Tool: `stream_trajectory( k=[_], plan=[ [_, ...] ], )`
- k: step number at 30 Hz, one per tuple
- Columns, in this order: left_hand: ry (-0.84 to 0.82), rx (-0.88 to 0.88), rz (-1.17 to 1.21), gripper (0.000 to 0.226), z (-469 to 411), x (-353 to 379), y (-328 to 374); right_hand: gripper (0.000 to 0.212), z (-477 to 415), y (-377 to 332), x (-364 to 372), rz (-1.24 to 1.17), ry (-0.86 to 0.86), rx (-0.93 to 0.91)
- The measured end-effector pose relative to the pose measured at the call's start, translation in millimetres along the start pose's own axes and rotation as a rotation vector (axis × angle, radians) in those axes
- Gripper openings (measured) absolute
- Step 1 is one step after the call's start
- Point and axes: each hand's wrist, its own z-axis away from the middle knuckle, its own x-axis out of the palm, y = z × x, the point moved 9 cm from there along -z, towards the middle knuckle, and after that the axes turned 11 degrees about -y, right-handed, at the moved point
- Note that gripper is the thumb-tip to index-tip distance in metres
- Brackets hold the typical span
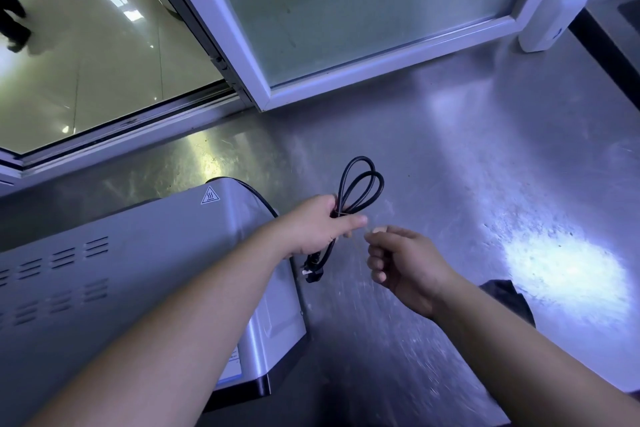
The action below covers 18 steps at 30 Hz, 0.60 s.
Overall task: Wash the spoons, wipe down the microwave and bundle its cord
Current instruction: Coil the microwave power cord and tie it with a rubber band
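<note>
The silver microwave sits at the lower left on a steel counter, its vented top facing me. My left hand grips the black power cord, folded into loops that stick up past the fingers; the plug hangs below the hand. A thin pale band crosses the cord at my left thumb. My right hand is just right of it, fingertips pinched on the other end of that thin band. No spoons are in view.
A white-framed sliding window runs along the counter's far edge, open at the left. A white bottle-like object stands at the far right. A dark cloth lies behind my right forearm.
</note>
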Motion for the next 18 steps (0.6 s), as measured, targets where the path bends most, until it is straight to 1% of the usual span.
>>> stream_trajectory(
  k=[2,4,6,8,10,11,13,15,16,18],
  plan=[
    [0.011,-0.025,-0.036,0.028,2.9,2.3,0.8,0.015,1.3,-1.4,-4.2,0.099,0.036,-0.058],
    [0.032,-0.041,-0.013,0.022,3.5,2.4,-0.2,0.012,5.4,-7.1,-6.2,0.228,0.067,-0.148],
    [0.083,-0.066,0.023,0.019,3.6,-0.8,-2.4,0.016,10.4,-14.8,-5.9,0.428,0.109,-0.227],
    [0.096,-0.095,0.001,0.016,4.0,-0.3,-3.4,0.019,14.3,-22.9,-4.2,0.746,0.185,-0.276],
    [0.077,-0.106,-0.037,0.014,1.4,2.6,-3.1,0.023,15.4,-31.5,4.4,1.175,0.245,-0.35],
    [0.07,-0.112,-0.049,0.014,0.9,3.2,-2.9,0.026,13.5,-30.6,9.9,1.35,0.25,-0.371],
    [0.062,-0.122,-0.04,0.015,-0.6,2.8,-3.4,0.022,7.5,-23.6,14.5,1.571,0.255,-0.357],
    [0.048,-0.118,-0.04,0.014,-0.6,4.0,-0.6,0.017,5.7,-21.8,15.7,1.687,0.312,-0.385],
    [0.047,-0.118,-0.052,0.015,0.6,4.8,1.6,0.021,6.9,-23.1,18.0,1.704,0.329,-0.436],
    [0.055,-0.127,-0.067,0.018,2.7,5.5,3.9,0.027,11.1,-25.4,26.2,1.677,0.296,-0.573]
  ],
)
